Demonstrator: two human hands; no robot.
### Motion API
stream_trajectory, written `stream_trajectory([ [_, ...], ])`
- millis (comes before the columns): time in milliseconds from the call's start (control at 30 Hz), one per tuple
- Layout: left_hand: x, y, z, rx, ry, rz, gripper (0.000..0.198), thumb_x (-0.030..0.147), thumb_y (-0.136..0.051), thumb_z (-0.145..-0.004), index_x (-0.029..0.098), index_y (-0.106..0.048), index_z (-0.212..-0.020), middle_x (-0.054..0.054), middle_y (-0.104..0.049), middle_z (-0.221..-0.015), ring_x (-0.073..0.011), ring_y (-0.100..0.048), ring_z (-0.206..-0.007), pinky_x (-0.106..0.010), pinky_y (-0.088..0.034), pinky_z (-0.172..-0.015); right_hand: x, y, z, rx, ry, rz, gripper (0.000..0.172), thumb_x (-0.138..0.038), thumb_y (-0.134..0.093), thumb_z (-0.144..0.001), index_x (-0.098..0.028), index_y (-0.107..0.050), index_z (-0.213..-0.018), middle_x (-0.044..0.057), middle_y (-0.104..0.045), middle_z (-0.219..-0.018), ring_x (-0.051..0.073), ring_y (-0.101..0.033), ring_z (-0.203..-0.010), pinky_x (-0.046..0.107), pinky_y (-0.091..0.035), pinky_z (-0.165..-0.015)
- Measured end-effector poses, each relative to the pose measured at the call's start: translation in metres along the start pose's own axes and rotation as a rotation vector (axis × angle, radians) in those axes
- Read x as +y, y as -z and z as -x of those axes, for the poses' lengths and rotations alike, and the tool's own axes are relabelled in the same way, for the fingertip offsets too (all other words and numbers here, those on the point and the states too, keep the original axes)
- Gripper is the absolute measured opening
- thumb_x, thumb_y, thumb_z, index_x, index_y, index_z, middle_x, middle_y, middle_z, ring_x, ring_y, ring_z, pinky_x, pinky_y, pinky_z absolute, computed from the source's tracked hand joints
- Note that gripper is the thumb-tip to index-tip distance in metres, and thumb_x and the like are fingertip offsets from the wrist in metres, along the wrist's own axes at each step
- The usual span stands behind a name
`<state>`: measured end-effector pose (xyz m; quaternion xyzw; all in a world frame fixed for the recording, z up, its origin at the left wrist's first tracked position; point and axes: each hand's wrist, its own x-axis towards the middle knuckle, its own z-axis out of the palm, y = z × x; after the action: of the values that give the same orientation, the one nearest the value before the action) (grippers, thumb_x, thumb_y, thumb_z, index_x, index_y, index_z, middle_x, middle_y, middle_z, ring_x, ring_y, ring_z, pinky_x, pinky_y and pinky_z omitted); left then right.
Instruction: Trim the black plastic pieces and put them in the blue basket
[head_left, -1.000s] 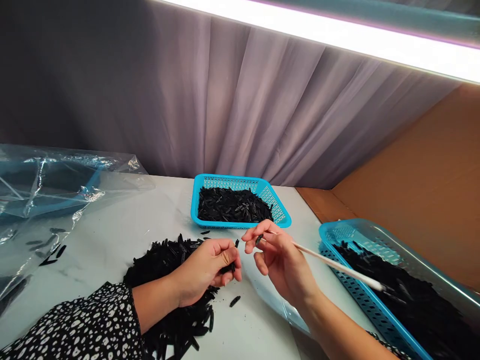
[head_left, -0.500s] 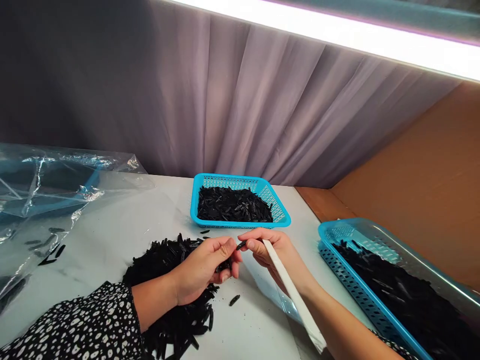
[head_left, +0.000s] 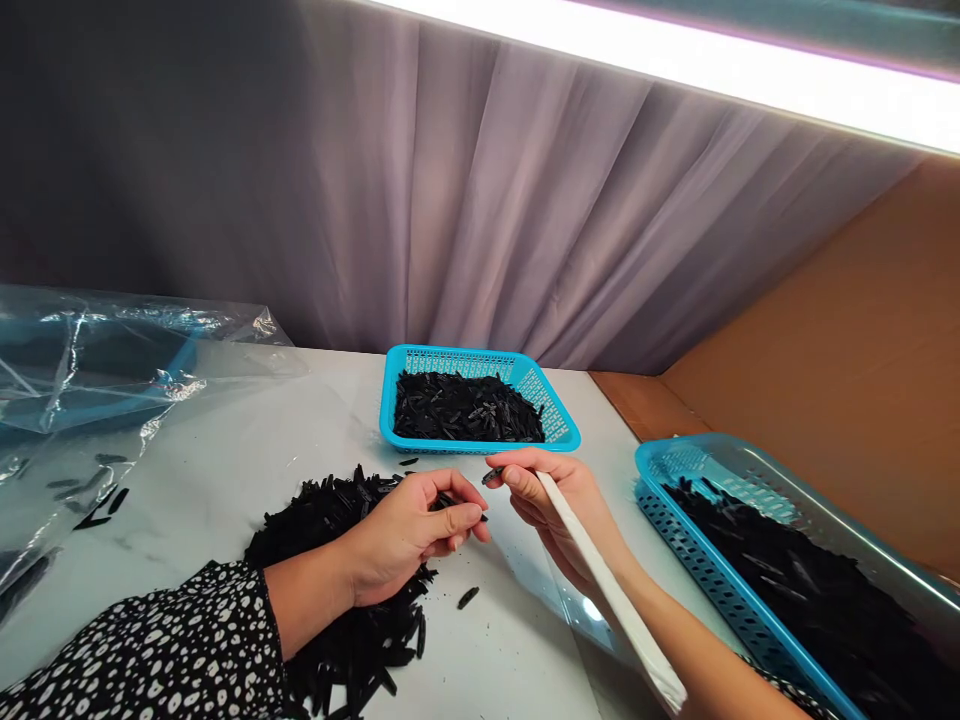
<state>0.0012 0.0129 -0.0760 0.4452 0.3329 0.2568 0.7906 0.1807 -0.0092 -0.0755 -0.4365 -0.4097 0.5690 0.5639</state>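
My left hand is closed with small, thin black pieces between thumb and fingers, one dark tip showing at the fingertips. It is above the right side of a pile of similar black slivers on the white table. Facing it, my right hand pinches a single black sliver between thumb and index finger. The same hand keeps a long, flat white strip tucked in its grip, running back along the forearm. What the strip is, I cannot tell. The two hands are slightly apart.
A blue basket of black slivers stands behind my hands. Another, larger blue basket, also filled, is at the right by a brown panel. Clear plastic covers the left side. One loose sliver lies on the table.
My hands have drawn apart. The right has lifted slightly up and right with its sliver and the white strip, while the left hand's fingers have shifted around their black pieces.
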Motion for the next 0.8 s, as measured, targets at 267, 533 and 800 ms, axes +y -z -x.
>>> stream_trajectory([
  [267,0.0048,-0.0012,0.001,0.049,-0.043,0.04,0.03,0.036,-0.081,-0.072,0.016,-0.061,-0.082,-0.004,-0.071,-0.075,-0.0064,-0.04,-0.052,-0.024,-0.017,-0.05,-0.0008,-0.0014,0.0011,0.023,0.005,0.03,0.027,-0.043,-0.087,-0.065,-0.021,-0.081,-0.08,0.003,-0.07,-0.063,0.006,-0.022,-0.045,0.026,-0.015,-0.045],
  [533,0.0001,0.0006,-0.0017,0.048,-0.04,0.022,0.029,0.032,-0.081,-0.072,0.014,-0.068,-0.09,-0.007,-0.074,-0.086,-0.0061,-0.041,-0.055,-0.024,-0.02,-0.05,-0.0009,-0.0013,0.0014,0.014,0.008,0.033,0.028,-0.044,-0.086,-0.066,-0.021,-0.081,-0.081,0.003,-0.069,-0.062,0.006,-0.023,-0.044,0.026,-0.014,-0.045],
  [800,-0.0024,0.0005,-0.0021,0.072,-0.106,0.089,0.042,0.048,-0.084,-0.07,0.015,-0.059,-0.08,-0.004,-0.072,-0.071,-0.005,-0.038,-0.051,-0.022,-0.018,-0.05,-0.0015,-0.0073,0.0046,0.039,0.001,0.015,0.03,-0.047,-0.083,-0.069,-0.018,-0.076,-0.074,0.002,-0.067,-0.063,0.006,-0.023,-0.046,0.026,-0.014,-0.046],
])
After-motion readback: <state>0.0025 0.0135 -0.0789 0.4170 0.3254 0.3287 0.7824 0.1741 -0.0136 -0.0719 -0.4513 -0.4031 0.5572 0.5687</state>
